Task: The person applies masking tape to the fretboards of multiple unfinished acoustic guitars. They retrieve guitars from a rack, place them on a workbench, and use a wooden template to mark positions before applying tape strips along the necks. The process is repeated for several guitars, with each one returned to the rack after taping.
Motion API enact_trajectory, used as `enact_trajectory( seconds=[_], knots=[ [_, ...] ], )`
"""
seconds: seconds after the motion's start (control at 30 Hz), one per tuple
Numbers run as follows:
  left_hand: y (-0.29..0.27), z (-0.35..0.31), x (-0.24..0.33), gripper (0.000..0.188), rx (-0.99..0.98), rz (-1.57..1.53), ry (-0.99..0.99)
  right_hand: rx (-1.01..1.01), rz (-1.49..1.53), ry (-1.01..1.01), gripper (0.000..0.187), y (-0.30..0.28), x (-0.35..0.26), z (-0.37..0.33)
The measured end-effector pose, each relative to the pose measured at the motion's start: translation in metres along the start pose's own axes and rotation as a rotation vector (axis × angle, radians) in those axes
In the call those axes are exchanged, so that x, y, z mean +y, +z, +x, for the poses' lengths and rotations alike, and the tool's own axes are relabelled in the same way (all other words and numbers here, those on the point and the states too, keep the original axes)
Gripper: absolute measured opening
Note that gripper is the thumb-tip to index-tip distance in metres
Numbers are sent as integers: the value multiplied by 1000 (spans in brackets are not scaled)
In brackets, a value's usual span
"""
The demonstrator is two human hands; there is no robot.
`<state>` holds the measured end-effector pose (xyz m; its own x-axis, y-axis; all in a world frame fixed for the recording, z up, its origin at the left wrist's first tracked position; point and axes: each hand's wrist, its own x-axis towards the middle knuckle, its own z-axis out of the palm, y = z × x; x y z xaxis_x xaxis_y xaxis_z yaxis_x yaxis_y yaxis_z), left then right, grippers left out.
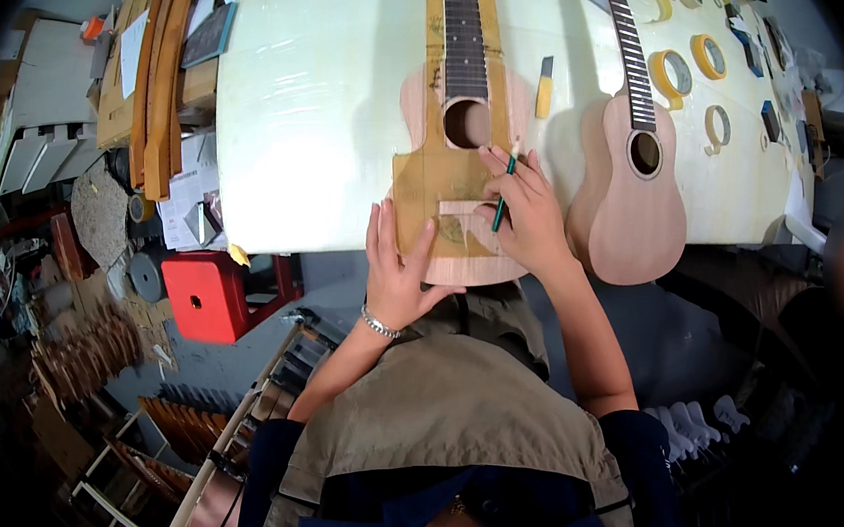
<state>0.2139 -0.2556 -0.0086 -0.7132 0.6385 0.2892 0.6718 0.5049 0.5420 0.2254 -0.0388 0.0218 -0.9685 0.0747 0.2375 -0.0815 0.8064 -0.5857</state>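
Some of the tan panel (414, 188) hides behind the right hand (529, 213), pinching a green pencil (499, 214); the left hand (398, 280) lies spread.

Amber template (417, 181) — flat on ukulele (475, 270)

From where I stand, counted: two unfinished small guitars (465, 57) (639, 217); two hands (400, 284) (529, 218); one tan template (440, 172); one green pencil (504, 194); one yellow-handled knife (544, 92); one red stool (206, 295); one metal bracelet (380, 323); tape rolls (699, 55), at least three.
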Motion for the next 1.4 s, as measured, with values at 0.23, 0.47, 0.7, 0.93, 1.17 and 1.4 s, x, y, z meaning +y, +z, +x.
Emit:
enact_trajectory(
  seconds=[0.23, 0.47, 0.7, 0.93, 1.17, 1.4],
  knots=[
    [4, 0, -4, 88, 19, 17, 21, 166, 146, 61, 18, -9, -29, -29],
    [6, 0, -5, 89, 34, 7, 20, 134, 48, -110, 16, 15, -27, -13],
    [5, -1, -4, 89, 26, 3, 17, 8, -119, 195, 12, -15, -22, -12],
    [2, -2, -8, 91, 13, -7, 25, 291, -4, 88, 7, -5, -16, -9],
    [-1, -6, -6, 98, -37, 20, -25, 421, 500, 499, 23, 7, 14, -9],
    [-2, 5, 9, 94, -23, 86, -11, 698, 1129, 476, 29, -153, 102, -94]
  ],
)
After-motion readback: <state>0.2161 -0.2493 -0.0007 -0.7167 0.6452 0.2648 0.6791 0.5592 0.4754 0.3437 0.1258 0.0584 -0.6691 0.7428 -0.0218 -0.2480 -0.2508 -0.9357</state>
